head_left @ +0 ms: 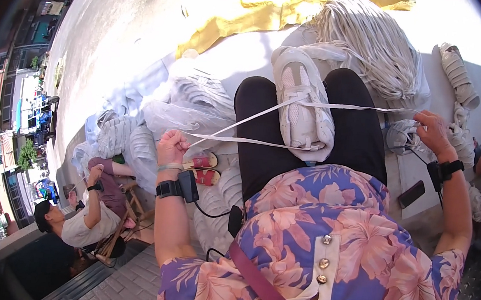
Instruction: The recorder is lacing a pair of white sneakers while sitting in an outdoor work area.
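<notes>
A white and pale grey sneaker (307, 125) rests across my black-trousered thighs, its laced front facing up. From its upper, a flat white shoelace (362, 108) stretches out to both sides. My left hand (173, 146) is closed in a fist around the lace, left of the shoe; one stretch rises from there to the upper eyelets, another crosses to the collar end. Out to the right, my right hand (433, 133) pinches the other part of the lace between its fingertips. Both stretches look taut.
A thick bundle of white laces (374, 47) lies beyond my knees, near a yellow sheet (223, 31). Plastic-wrapped white shoes (187, 97) pile up at left, a stacked row (458, 76) at right. A dark phone (411, 194) lies right. A person (92, 225) sits far left.
</notes>
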Tool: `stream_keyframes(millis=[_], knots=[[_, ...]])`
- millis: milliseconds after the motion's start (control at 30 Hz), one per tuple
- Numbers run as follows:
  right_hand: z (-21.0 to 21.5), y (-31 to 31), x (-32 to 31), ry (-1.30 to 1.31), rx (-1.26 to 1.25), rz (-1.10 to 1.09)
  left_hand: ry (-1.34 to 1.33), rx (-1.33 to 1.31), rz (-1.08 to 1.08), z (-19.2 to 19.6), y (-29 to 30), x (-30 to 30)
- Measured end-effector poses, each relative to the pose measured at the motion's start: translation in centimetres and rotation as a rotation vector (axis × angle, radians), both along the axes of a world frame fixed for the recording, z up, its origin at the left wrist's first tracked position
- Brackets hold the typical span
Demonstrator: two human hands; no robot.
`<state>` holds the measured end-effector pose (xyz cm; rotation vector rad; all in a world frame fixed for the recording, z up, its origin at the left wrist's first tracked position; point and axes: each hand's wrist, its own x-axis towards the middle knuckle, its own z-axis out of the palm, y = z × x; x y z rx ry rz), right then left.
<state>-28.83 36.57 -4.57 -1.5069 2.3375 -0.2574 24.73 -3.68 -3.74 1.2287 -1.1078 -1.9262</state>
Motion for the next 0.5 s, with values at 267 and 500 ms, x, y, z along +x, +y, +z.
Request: stream_keyframes(millis=[267, 500], knots=[[1.0, -10.3, 9.4, -0.079, -0.48, 0.205, -0.699, -1.131, -0.475, 1.7, 6.5, -13.5], [0.9, -14.5, 14.0, -0.258, -0.429, 0.35, -0.724, -1.254, -0.852, 1.7, 11.5, -19.5]])
